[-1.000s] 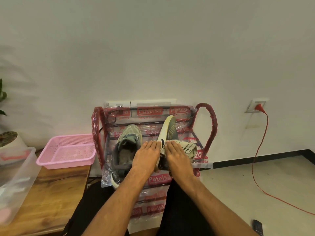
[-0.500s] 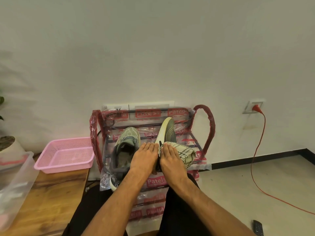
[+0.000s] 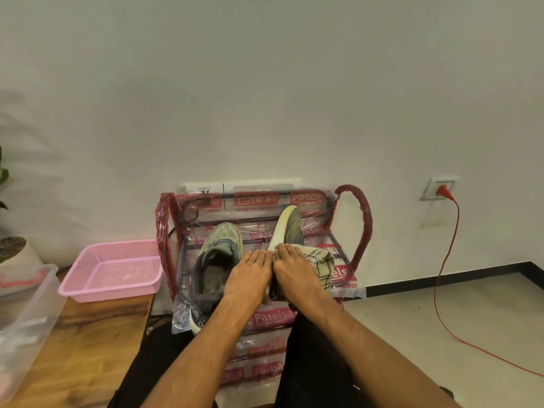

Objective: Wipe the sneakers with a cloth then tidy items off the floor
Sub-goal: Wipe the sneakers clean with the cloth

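A left hand (image 3: 249,276), fingers straight, rests against a sneaker (image 3: 290,228) tipped on edge atop a wrapped shoe rack (image 3: 357,209) as the right hand (image 3: 295,273) presses a cloth (image 3: 322,265) flat-fingered against its sole.

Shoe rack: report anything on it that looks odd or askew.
The shoe rack wears its printed plastic wrap, hanging loose at the front. One sneaker is tipped on its side, though the left hand and right hand steady it there.

Cream black-zigzag cloth (image 3: 319,265), olive sneakers (image 3: 290,231), pink basket (image 3: 88,288)
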{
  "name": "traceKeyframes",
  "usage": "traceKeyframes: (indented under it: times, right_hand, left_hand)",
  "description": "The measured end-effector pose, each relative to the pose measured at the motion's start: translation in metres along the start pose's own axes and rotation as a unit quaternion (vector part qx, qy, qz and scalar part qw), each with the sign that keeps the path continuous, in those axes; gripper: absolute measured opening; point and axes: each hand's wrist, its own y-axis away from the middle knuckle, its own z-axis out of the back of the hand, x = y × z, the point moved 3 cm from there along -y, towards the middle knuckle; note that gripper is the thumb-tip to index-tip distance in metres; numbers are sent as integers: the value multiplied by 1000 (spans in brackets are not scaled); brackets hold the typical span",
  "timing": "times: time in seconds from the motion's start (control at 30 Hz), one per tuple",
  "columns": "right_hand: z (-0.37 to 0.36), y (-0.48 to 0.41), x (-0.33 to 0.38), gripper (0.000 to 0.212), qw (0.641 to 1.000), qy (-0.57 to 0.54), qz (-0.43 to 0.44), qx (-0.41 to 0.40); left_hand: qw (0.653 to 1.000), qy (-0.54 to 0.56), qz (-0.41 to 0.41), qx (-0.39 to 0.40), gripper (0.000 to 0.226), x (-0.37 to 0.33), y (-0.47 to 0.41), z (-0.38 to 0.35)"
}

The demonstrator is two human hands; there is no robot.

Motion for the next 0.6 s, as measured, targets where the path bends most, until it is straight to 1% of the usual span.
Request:
traceKeyframes:
  times: [0.13, 0.23, 0.3, 0.47, 0.53, 0.6]
  right_hand:
    - [-1, -27, -12, 37, 1000, -5, -18, 13]
    - [-1, -40, -15, 34, 999, -5, -33, 13]
    - [-2, -40, -11, 38, 999, -2, -35, 8]
    - [-11, -24, -20, 59, 1000, -17, 3, 7]
    - [-10, -25, -31, 64, 1000, -10, -11, 20]
    - [-7, -30, -34, 67, 998, -14, -47, 36]
  left_hand:
    - [1000, -5, 7, 2, 107, -1, 1, 2]
    - [1000, -13, 8, 0, 108, -2, 1, 2]
    - [1000, -17, 13, 1, 107, -1, 2, 1]
    - [1000, -15, 6, -4, 106, -4, 1, 0]
    - [1000, -20, 1, -4, 106, -5, 0, 0]
    - [1000, -23, 6, -9, 106, -5, 0, 0]
